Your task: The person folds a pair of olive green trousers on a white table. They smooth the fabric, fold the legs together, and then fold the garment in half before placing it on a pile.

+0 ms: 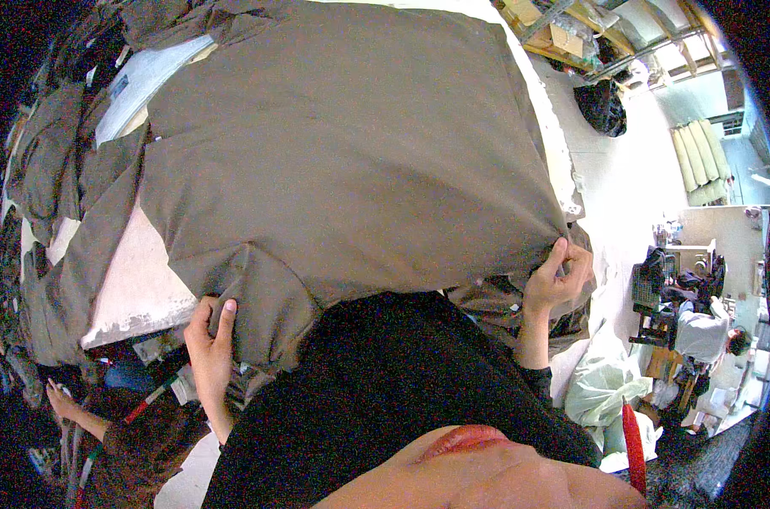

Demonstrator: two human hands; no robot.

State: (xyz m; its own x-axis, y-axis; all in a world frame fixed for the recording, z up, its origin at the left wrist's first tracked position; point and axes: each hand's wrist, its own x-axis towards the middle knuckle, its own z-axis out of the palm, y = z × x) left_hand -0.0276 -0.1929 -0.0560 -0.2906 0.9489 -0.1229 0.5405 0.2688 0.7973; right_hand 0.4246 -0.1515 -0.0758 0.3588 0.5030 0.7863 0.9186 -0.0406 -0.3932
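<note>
A large dark brown-grey piece of fabric (359, 153) lies spread over a pale table (144, 267) before me. At its near left edge, my left hand (212, 331) pinches the cloth between thumb and fingers, beside a raised fold. My right hand (560, 273) grips the fabric's near right corner, pulling creases across it. Below that corner hangs more bunched dark cloth (487, 302). What the fabric's underside covers is hidden.
More dark cloth (48, 159) is heaped at the left, near a co-worker's hand (67, 404). White translucent bags (604, 382) stand on the floor at right. Farther right, a person (703, 334) sits at a workstation. Shelving (569, 38) holds boxes at top right.
</note>
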